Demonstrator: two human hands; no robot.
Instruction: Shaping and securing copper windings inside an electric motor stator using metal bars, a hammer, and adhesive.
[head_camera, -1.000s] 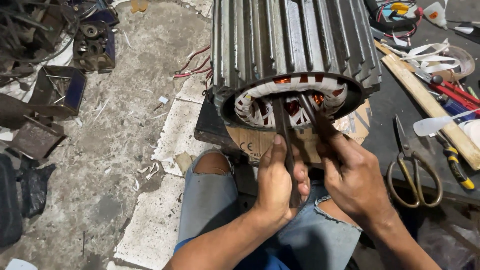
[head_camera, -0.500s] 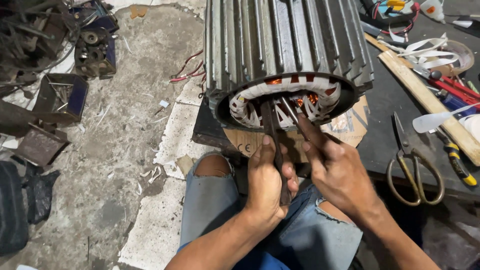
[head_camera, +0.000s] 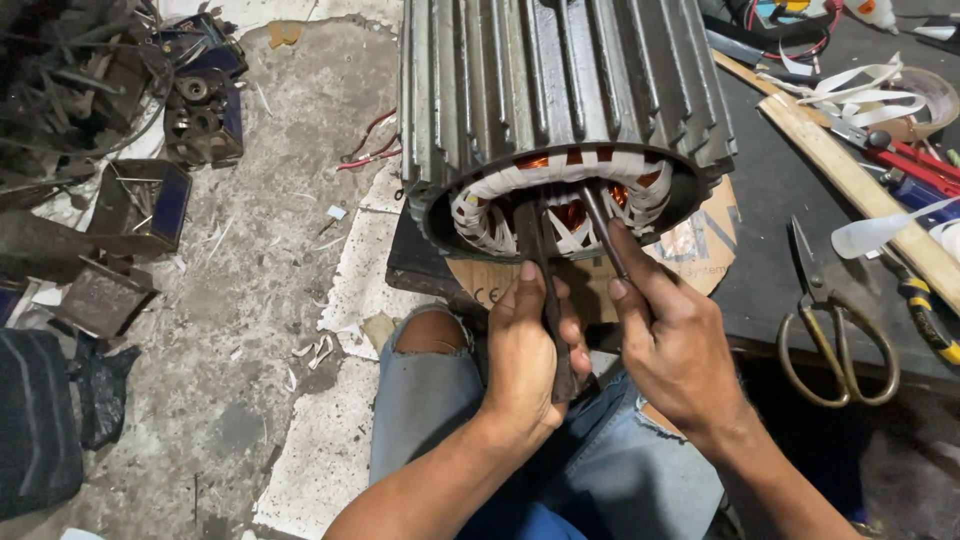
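Note:
A big grey finned motor housing (head_camera: 560, 90) lies on its side with its open end toward me. Inside, copper windings bound in white tape (head_camera: 490, 215) ring the bore. My left hand (head_camera: 525, 355) is wrapped around a dark metal bar (head_camera: 548, 300) whose tip reaches into the windings. My right hand (head_camera: 675, 345) holds a second thin dark rod (head_camera: 600, 225), with the index finger laid along it, its tip also inside the opening. Both hands sit just below the housing's rim, above my knees in torn jeans (head_camera: 420, 390).
The housing rests on a cardboard piece (head_camera: 700, 245) on a dark bench. Brass-handled scissors (head_camera: 835, 330), a wooden strip (head_camera: 850, 175), white tape strips and hand tools lie to the right. Scrap metal boxes (head_camera: 140, 205) and parts litter the concrete floor at left.
The view has shifted slightly and both hands have slid a little up toward the housing's opening. Each hand keeps its grip on its tool.

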